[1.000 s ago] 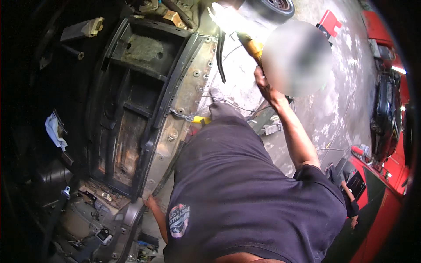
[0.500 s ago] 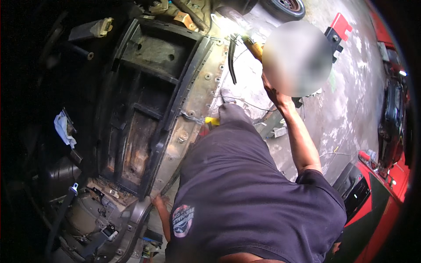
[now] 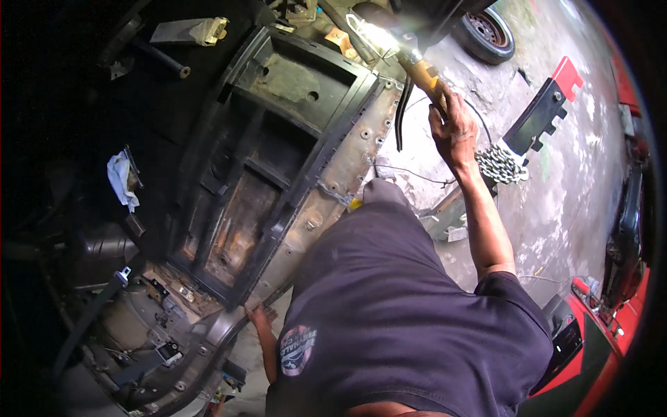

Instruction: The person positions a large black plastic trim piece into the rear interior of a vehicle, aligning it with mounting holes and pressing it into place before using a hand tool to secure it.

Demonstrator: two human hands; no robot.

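Note:
My right hand (image 3: 456, 132) is wrapped round the yellow handle of a lit work lamp (image 3: 421, 71), reaching up and out in front of me. The lamp's bright head, in a wire guard, lights the far end of a stripped car body. Low on the left, my left hand (image 3: 260, 316) rests on the edge of the car's metal sill (image 3: 236, 323), fingers apart; its fingertips are small and partly hard to see. Beside the sill lies a black frame (image 3: 316, 149) with open compartments, showing rusty metal inside.
A wheel (image 3: 486, 35) lies on the concrete floor at the far right. Nearer are a black-and-red notched metal post (image 3: 538, 115) and a heap of chain (image 3: 499, 165). A seat belt (image 3: 97, 316) hangs inside the car. A blue cloth (image 3: 121, 182) lies further left.
My view has shifted, so the car body sits further right in it. The lamp's handle and my right hand now show plainly, where a blurred patch covered them. My left hand stays at the sill.

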